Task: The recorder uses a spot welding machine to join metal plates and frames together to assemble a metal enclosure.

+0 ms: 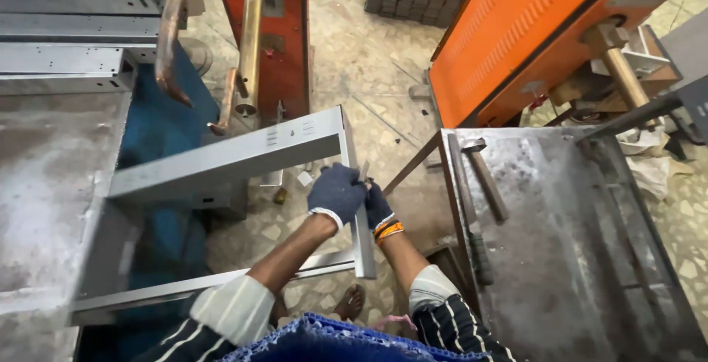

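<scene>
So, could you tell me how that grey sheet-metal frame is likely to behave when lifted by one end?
The sheet-metal frame looks stiff, being folded channel, though its long open rails may flex or twist. It is probably unwieldy rather than heavy. Both gloved hands, left hand and right hand, grip its end bar, which suggests sharp or slippery edges.

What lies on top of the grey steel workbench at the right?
On the grey steel workbench lie a hammer and a long dark file. Its far right corner is hidden under a dark metal arm.
</scene>
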